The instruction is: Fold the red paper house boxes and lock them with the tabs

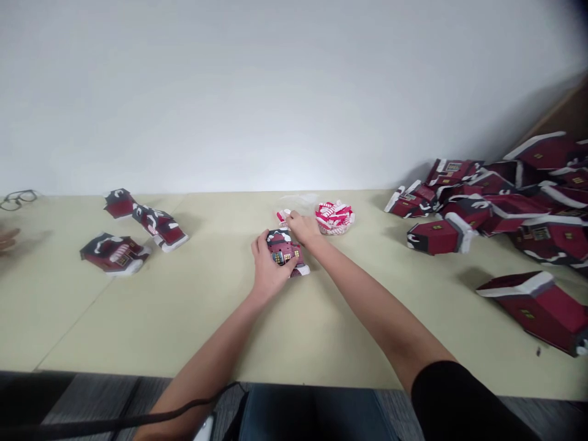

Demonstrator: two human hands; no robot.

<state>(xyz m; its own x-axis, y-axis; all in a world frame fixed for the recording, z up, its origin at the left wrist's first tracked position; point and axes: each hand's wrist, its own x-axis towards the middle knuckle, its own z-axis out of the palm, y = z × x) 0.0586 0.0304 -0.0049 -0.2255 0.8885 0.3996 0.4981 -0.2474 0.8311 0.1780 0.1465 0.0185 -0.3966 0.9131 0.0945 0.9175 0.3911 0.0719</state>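
Head camera looking down on a long, pale cream table set against a white wall, and what a spread we've got: paper model houses in deep red with white snowy roof edges, heaped at the right in a tumbled pile too tangled to count exactly, with two more lying apart just in front of it. Over on the left, three more houses lie in a loose group, with a pair of glasses beyond them and a co-worker's hand just poking in at the edge. Centre stage, one small house model, maroon with a dark, white-trimmed roof and bright yellow windows, sits on the table between the person's hands. The left hand is clamped around its side, fingers curled over the front. The right hand reaches just above it, fingertips pinching a red-and-white strip right at the top of the house. Just beside that hand, one clear bowl is packed with matching striped pieces, and a wisp of clear plastic lies behind them
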